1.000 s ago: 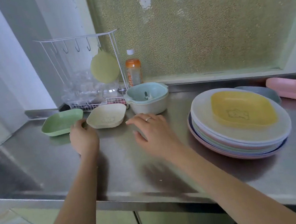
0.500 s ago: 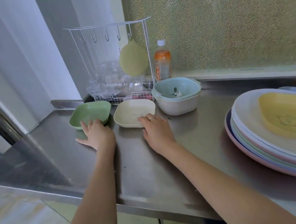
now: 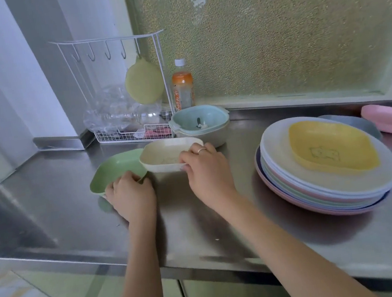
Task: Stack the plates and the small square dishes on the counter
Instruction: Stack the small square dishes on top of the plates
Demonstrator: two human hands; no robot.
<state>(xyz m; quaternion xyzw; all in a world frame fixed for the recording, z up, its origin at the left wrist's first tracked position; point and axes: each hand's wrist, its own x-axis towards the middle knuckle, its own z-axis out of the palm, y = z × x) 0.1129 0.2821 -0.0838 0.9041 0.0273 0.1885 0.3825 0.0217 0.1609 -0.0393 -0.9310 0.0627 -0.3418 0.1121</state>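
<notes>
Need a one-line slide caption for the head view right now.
Left hand grips the green dish, right hand the cream dish; yellow dish tops the plate stack.

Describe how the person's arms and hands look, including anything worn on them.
Both forearms are bare, with no sleeves, watch or bracelets in view. The left hand wears no gloves or jewellery that shows. The right hand has a thin, light-coloured ring on one finger. Fingernails are mostly hidden, so any polish cannot be judged.
</notes>
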